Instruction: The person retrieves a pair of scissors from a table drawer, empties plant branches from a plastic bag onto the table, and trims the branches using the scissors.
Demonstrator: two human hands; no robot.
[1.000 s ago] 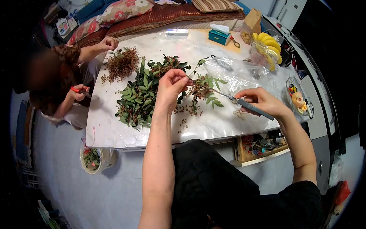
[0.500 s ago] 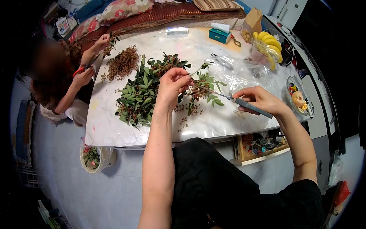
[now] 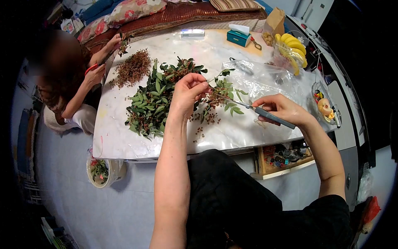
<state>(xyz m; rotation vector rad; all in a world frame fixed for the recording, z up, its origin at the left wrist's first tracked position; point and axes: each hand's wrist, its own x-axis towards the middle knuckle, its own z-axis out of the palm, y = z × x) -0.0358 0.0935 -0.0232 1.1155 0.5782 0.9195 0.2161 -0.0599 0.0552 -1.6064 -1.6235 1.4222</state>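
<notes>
Sprig (image 3: 226, 93): leafy, berried | left hand (image 3: 190, 93): pinching | right hand (image 3: 282, 109): metal scissors (image 3: 273, 117) (grey-handled)

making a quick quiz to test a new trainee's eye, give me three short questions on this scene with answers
1. What does the right hand hold, aimed toward the leafy sprig in the left hand?
a) a spoon
b) grey scissors
c) a paintbrush
2. True or false: the bucket stands on the floor, near a corner of the table.
3. Fill in the missing colour: the other person holds a cutting tool with ____ handles.

Key: 1 b; 2 true; 3 red.
</notes>
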